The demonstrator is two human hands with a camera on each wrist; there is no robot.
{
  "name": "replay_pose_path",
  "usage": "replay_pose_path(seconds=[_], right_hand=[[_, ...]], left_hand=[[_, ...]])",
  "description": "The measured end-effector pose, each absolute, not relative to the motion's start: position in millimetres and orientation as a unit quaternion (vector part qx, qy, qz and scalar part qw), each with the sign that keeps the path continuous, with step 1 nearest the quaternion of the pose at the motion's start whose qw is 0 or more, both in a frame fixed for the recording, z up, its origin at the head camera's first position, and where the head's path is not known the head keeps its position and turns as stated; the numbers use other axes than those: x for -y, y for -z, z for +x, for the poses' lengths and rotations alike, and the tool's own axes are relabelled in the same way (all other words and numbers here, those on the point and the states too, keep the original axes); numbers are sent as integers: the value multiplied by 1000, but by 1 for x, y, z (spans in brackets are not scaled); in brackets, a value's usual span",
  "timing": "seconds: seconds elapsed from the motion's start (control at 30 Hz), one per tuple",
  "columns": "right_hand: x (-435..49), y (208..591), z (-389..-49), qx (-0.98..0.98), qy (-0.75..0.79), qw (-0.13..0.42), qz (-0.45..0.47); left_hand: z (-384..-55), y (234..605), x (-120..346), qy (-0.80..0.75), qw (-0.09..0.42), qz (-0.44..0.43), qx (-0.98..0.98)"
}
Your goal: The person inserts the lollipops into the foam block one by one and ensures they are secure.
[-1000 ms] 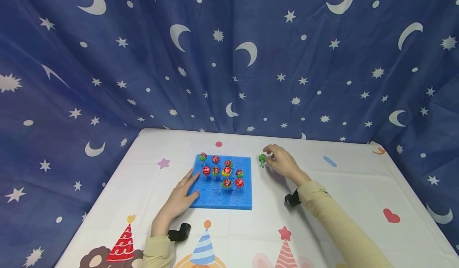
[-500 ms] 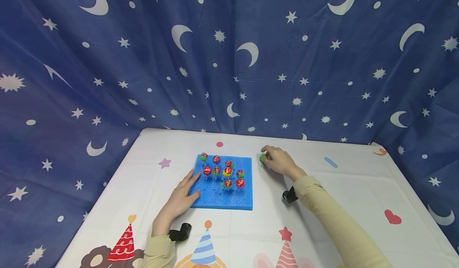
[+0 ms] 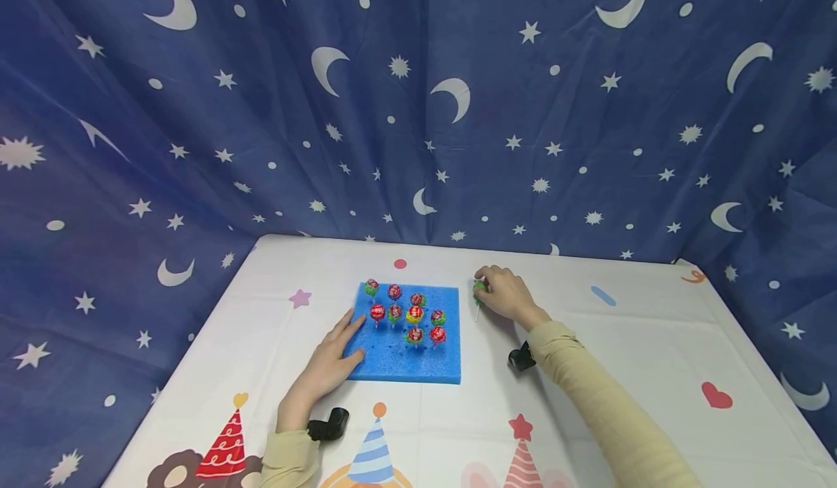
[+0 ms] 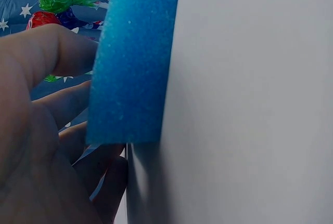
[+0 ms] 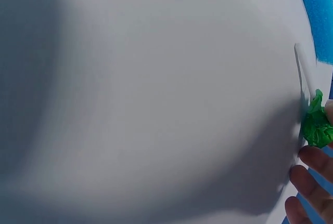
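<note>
A blue foam board (image 3: 392,364) lies on the table, with several wrapped lollipops (image 3: 415,315) standing upright in its back and middle parts. My left hand (image 3: 329,357) rests along the board's left edge, fingers spread and fairly straight; the left wrist view has the thumb and fingers against the foam side (image 4: 132,73). To the right of the board, my right hand (image 3: 506,295) pinches the wrapped head of a green lollipop (image 5: 316,122) between thumb and fingers. Its white stick (image 5: 304,68) points toward the near side and lies close to the cloth.
A white tablecloth (image 3: 621,372) printed with party hats and shapes covers the table. Behind and beside it hangs a blue curtain (image 3: 418,147) with moons and stars. The board's front part shows small holes and no lollipops.
My right hand has moved slightly left and closed its fingers on the green lollipop's head, covering more of it. The left hand and the board have stayed put.
</note>
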State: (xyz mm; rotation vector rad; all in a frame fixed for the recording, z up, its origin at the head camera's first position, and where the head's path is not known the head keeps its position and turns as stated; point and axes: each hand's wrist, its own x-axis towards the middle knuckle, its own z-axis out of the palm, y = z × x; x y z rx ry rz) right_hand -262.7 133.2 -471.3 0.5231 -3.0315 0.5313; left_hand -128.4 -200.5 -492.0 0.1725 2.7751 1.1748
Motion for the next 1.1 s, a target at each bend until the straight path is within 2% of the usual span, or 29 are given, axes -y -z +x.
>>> replay_pose_path(seconds=[0.33,0.63,1.1], right_hand=[[-135,472,-259,973,-161,16,165],[-139,477,-255,971,-197,0,138],[-146,488,-235,939,-321,35,118]], left_hand=[[-130,494,199,-389,58,59,-917],[-127,491,199,-390,66,54,-917],[-128,491,199,-387,58,56,-918]])
